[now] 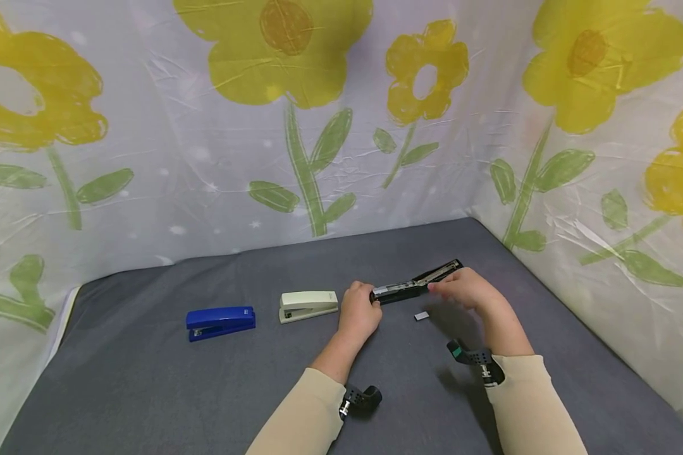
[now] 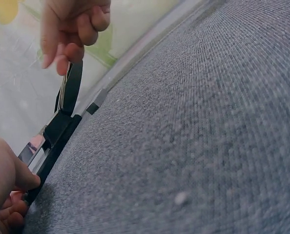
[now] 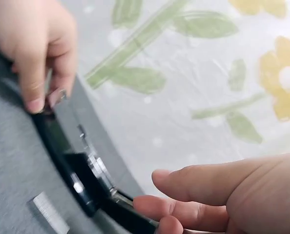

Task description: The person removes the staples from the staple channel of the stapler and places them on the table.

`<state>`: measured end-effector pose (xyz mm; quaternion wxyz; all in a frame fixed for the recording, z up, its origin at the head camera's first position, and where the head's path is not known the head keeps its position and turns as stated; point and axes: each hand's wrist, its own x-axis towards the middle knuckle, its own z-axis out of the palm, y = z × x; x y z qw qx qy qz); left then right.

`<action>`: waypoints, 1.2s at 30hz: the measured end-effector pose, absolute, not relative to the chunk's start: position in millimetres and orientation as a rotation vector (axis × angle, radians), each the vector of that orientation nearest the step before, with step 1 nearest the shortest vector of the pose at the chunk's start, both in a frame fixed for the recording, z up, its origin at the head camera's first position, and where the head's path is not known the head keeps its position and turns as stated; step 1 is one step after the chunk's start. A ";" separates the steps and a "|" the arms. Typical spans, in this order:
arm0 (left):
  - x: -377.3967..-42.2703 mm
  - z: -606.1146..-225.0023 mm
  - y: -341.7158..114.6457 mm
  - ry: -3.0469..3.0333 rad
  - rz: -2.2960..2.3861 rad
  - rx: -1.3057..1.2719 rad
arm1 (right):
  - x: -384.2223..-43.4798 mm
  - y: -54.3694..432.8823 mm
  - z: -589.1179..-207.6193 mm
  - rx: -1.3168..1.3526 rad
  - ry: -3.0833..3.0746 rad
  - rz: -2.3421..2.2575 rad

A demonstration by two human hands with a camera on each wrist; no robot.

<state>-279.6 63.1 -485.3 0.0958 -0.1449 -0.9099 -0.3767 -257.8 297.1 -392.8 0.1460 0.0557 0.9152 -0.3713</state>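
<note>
Head view: left hand (image 1: 358, 309) held one end of the unfolded black stapler (image 1: 401, 292) on the grey bench (image 1: 205, 398); right hand (image 1: 470, 291) was at its other end. A staple strip (image 1: 422, 316) lay just beside; white stapler (image 1: 308, 298) and blue stapler (image 1: 220, 318) sat leftward.

Left wrist view: left hand's thumb lay against the stapler's side.

Right wrist view: right hand's thumb stood apart from bent fingers; contact unclear.
</note>
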 end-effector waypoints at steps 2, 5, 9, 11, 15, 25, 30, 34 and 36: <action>-279.7 -485.4 62.1 -2.706 -1.120 -0.428 | -260.1 296.2 -389.8 0.145 2.637 -1.088; -279.4 -485.3 60.8 -2.725 -1.117 -0.409 | -262.7 291.7 -385.1 0.121 2.622 -1.143; -278.2 -484.6 59.3 -2.726 -1.115 -0.398 | -266.1 282.1 -380.0 0.128 2.591 -1.215; -278.1 -484.3 58.5 -2.719 -1.115 -0.405 | -267.8 276.7 -378.7 0.146 2.594 -1.229; -277.8 -483.4 58.0 -2.712 -1.112 -0.404 | -271.2 265.7 -377.4 0.113 2.627 -1.252; -273.1 -485.1 63.9 -2.701 -1.113 -0.416 | -273.9 246.2 -378.7 0.036 2.636 -1.270; -275.4 -483.5 67.9 -2.696 -1.120 -0.420 | -276.7 238.2 -379.9 -0.006 2.647 -1.245; -277.1 -482.1 68.9 -2.710 -1.110 -0.418 | -279.7 231.6 -384.2 -0.049 2.672 -1.182; -277.4 -481.4 69.3 -2.717 -1.101 -0.420 | -281.0 229.2 -387.4 -0.049 2.677 -1.161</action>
